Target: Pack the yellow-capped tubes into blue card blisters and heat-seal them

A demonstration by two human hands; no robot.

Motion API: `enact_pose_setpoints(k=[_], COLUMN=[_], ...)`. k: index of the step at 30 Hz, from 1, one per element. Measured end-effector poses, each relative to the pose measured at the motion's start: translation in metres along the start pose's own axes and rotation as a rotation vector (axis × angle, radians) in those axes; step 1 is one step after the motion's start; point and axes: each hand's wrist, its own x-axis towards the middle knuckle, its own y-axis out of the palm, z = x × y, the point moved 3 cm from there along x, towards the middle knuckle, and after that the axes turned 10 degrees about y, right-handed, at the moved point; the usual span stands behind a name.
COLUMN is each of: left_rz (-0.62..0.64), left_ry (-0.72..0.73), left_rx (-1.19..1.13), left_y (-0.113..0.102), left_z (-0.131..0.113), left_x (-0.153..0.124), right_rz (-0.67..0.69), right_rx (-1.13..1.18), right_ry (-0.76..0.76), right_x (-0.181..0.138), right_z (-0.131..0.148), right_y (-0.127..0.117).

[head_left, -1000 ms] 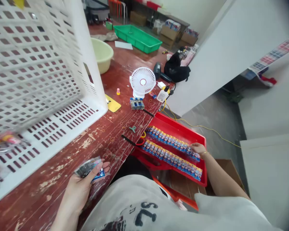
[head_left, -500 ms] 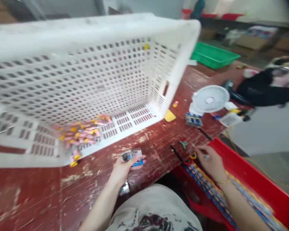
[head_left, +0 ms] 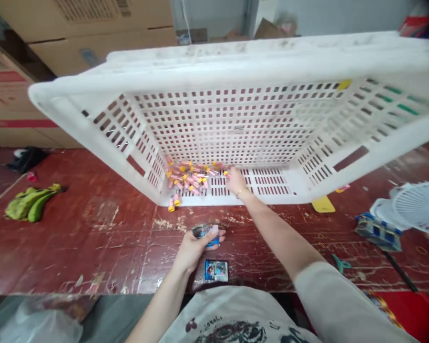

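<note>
My left hand [head_left: 196, 245] is closed around a few small blue-and-clear packets [head_left: 210, 237], thumb on top, above the red table. A single blue packet [head_left: 216, 270] lies flat on the table just below it. My right hand [head_left: 236, 181] reaches inside the white plastic basket [head_left: 260, 59], which rests on its side with its mouth facing me. At its fingertips is a small pink tube with a yellow cap [head_left: 227, 175], partly covered by the fingers. To its left, a pile of similar pink tubes [head_left: 189, 178] lies in the basket.
Green bananas [head_left: 32, 202] lie on the left of the table [head_left: 93, 247], with cardboard boxes [head_left: 103, 33] behind. At right are a yellow card [head_left: 323, 204], a bundle of packets [head_left: 378, 231], a white round fan-like grille [head_left: 422, 207], small green scissors [head_left: 341, 263] and a red bin [head_left: 414, 312].
My right hand has left the red bin at the right and moved into the basket, to the pink tubes. My view has swung left. The left hand still grips its packets.
</note>
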Motion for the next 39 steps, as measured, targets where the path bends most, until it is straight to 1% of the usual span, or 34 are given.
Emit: enact_pose_setpoints(k=[1,3,5,6,7,8,11,14,16,18,20,22,23,25,27,28,29,30,32,34,36,39], left_rz=[0.002,0.001,0.016,0.033,0.056,0.079,0.135,0.152,0.158,0.16,0.171,0.191,0.202,0.213,0.208,0.211,0.219,0.229,0.236,0.208,0.167,0.136], left_ry=[-0.005,-0.014,-0.016,-0.014,-0.011,-0.005,0.032,0.081,0.094,0.091,0.084,0.069,0.054,0.026,0.021,0.036,0.063,0.098,0.175,0.234,0.247,0.218], left_rx=[-0.014,-0.038,-0.046,-0.04,-0.029,-0.017,0.014,0.023,0.031,0.036,0.022,-0.014,-0.027,-0.034,-0.022,-0.009,0.009,0.03,0.08,0.127,0.138,0.149], left_y=[0.001,0.006,0.014,0.019,0.024,0.029,0.04,0.044,0.045,0.045,0.046,0.048,0.049,0.052,0.053,0.053,0.053,0.054,0.054,0.054,0.054,0.054], left_z=[0.001,0.003,0.006,0.007,0.007,0.008,0.007,0.007,0.008,0.01,0.011,0.011,0.011,0.011,0.011,0.011,0.011,0.012,0.013,0.015,0.018,0.019], left_x=[0.002,0.009,0.015,0.018,0.021,0.022,0.024,0.023,0.023,0.022,0.021,0.019,0.018,0.017,0.017,0.018,0.019,0.021,0.022,0.023,0.023,0.024], right_rz=[0.04,0.177,0.329,0.368,0.369,0.336,0.21,0.18,0.189,0.234,0.285,0.294,0.282,0.212,0.095,0.045,0.025,0.038,0.118,0.173,0.182,0.185], right_rx=[0.016,0.111,0.33,0.456,0.565,0.633,0.619,0.525,0.482,0.499,0.53,0.54,0.555,0.624,0.686,0.689,0.672,0.644,0.594,0.571,0.577,0.607], right_ry=[0.027,0.064,0.085,0.08,0.057,0.017,-0.165,-0.312,-0.341,-0.283,-0.167,-0.071,-0.048,-0.053,-0.084,-0.089,-0.076,-0.044,0.052,0.137,0.181,0.2], right_x=[-0.012,-0.046,-0.085,-0.103,-0.119,-0.131,-0.153,-0.158,-0.158,-0.156,-0.152,-0.149,-0.148,-0.146,-0.147,-0.149,-0.15,-0.152,-0.155,-0.157,-0.159,-0.16], right_z=[-0.005,-0.014,-0.02,-0.02,-0.019,-0.017,-0.007,0.0,0.001,-0.002,-0.008,-0.014,-0.016,-0.017,-0.016,-0.015,-0.014,-0.013,-0.012,-0.012,-0.012,-0.008], right_y=[-0.006,-0.018,-0.03,-0.035,-0.04,-0.045,-0.056,-0.06,-0.06,-0.057,-0.053,-0.051,-0.051,-0.056,-0.064,-0.068,-0.071,-0.072,-0.071,-0.069,-0.068,-0.071])
